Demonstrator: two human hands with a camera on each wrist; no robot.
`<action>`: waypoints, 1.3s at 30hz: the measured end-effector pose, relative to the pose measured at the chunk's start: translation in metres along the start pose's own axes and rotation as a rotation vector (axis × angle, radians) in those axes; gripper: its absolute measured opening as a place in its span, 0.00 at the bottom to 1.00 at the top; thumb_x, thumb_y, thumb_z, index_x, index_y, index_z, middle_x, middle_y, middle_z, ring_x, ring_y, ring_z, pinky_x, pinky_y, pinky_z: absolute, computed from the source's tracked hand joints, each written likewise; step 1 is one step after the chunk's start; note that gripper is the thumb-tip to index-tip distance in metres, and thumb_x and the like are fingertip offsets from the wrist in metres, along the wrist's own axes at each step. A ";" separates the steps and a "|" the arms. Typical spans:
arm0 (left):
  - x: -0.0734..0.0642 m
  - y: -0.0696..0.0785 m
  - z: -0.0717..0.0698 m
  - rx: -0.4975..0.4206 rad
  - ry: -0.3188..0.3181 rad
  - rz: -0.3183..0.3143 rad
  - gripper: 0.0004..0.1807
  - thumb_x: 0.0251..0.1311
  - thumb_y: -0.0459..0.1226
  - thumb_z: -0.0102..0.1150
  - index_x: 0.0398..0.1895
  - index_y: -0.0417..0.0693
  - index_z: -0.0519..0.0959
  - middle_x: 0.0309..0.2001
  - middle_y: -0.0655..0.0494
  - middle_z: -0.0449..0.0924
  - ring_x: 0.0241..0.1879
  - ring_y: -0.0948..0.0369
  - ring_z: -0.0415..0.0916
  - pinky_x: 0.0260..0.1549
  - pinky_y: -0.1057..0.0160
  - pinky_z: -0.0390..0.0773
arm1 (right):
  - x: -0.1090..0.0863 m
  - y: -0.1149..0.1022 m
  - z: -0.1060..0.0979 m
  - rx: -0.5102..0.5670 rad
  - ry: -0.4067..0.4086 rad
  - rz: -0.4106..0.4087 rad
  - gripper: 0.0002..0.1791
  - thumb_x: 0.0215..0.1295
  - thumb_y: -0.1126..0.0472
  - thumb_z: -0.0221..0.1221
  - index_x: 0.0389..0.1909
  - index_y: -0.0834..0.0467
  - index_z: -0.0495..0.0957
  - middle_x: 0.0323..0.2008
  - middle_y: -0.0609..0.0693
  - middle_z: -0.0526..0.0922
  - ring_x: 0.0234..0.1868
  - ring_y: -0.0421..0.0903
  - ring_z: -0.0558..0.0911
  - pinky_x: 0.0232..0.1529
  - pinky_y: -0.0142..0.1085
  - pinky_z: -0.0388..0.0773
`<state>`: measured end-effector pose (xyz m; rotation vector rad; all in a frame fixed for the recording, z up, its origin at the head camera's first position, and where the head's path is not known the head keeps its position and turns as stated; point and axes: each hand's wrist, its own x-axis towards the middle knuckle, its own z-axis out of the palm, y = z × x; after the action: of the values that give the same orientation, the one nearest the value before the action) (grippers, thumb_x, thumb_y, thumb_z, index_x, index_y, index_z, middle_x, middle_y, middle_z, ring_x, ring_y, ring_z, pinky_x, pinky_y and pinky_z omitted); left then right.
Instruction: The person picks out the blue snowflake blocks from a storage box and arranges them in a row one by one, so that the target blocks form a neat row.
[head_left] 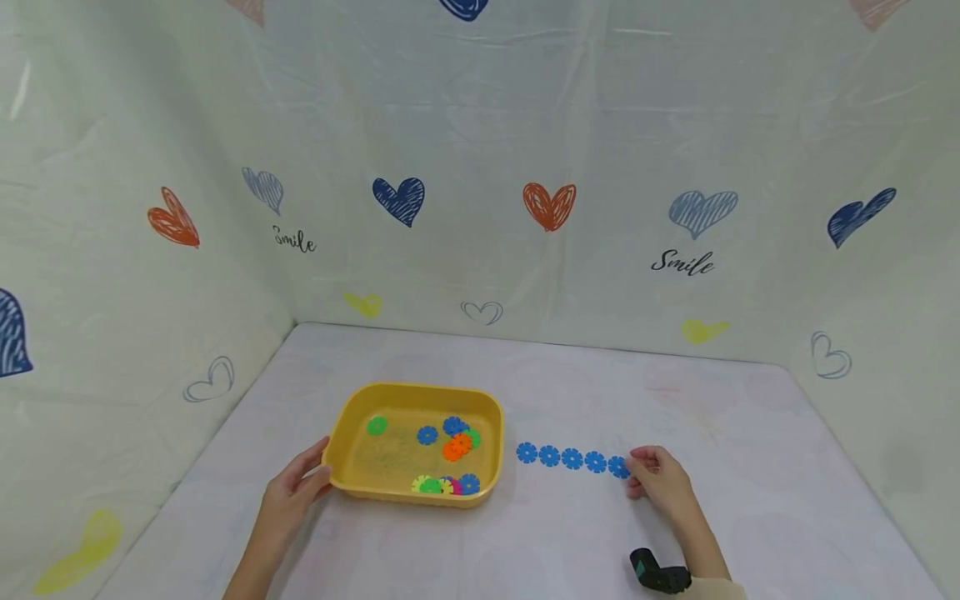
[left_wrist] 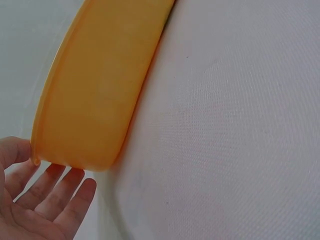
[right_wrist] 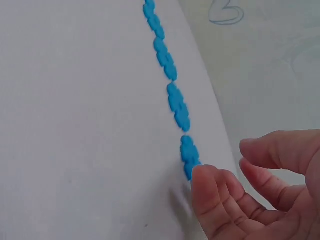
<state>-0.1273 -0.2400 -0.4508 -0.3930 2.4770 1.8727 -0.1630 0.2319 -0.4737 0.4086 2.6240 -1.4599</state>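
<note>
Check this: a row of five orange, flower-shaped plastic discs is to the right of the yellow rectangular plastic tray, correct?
Wrong colour: the row's five flower-shaped plastic discs are blue, as the head view shows. They are right of the yellow rectangular plastic tray.

The distant head view faces forward and down, sharing its lower-centre tray [head_left: 386,456] with the close left-wrist view, blue discs [head_left: 572,454] with the right-wrist.

Yellow tray [head_left: 378,462] — row of blue discs [head_left: 572,458] beside
</note>
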 end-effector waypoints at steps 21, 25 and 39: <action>0.001 0.000 0.002 0.032 0.024 -0.032 0.27 0.66 0.33 0.48 0.68 0.41 0.61 0.65 0.38 0.64 0.42 0.81 0.73 0.46 0.70 0.80 | -0.048 -0.096 0.060 0.110 -0.167 -0.322 0.13 0.61 0.59 0.60 0.43 0.61 0.78 0.42 0.54 0.82 0.41 0.46 0.81 0.43 0.32 0.82; 0.000 0.000 0.002 0.054 0.035 -0.032 0.27 0.66 0.34 0.49 0.68 0.42 0.61 0.64 0.38 0.65 0.42 0.79 0.75 0.46 0.69 0.80 | -0.049 -0.108 0.074 0.115 -0.245 -0.401 0.13 0.62 0.59 0.59 0.44 0.62 0.77 0.43 0.55 0.82 0.43 0.46 0.80 0.45 0.31 0.81; 0.000 -0.002 0.002 0.008 0.035 0.003 0.27 0.65 0.34 0.50 0.67 0.39 0.62 0.64 0.36 0.64 0.40 0.82 0.73 0.43 0.73 0.80 | -0.031 -0.140 0.125 0.040 -0.458 -0.455 0.11 0.61 0.66 0.58 0.44 0.64 0.77 0.43 0.57 0.81 0.44 0.48 0.79 0.48 0.40 0.81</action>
<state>-0.1273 -0.2384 -0.4529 -0.4249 2.5078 1.8724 -0.1777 0.0505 -0.4184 -0.4994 2.3957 -1.4928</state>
